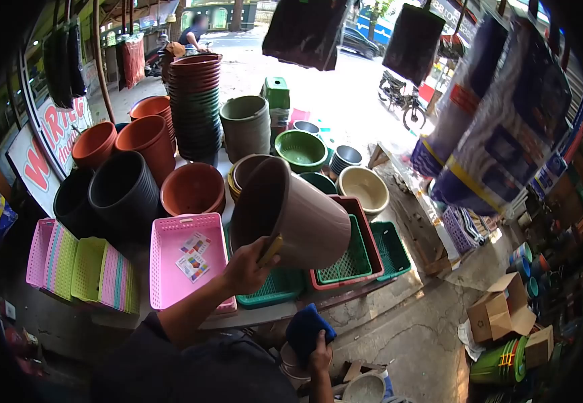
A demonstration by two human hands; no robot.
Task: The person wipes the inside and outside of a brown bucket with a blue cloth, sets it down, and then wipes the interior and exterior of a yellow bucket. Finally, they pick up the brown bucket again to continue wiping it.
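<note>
A grey-brown plastic bucket (315,221) is tilted on its side, its mouth facing left, above the baskets on the table. My left hand (250,265) is closed at the lower edge of its rim, where a short yellow piece (271,250) shows by the fingers. Lower down, close to my body, my right hand (320,352) grips a bunched blue cloth (310,332). Beneath the cloth, a pale bucket (293,363) is partly covered. The pink basket (160,258) beside my left forearm has printed cards (193,262) lying in it.
Behind the held bucket stand stacked terracotta pots (194,107), black pots (125,188) and a green basin (301,149). Green baskets (391,252) lie at the table's right. Packaged goods (506,121) hang at upper right; cardboard boxes (500,312) sit on the floor. A person (194,33) is outside.
</note>
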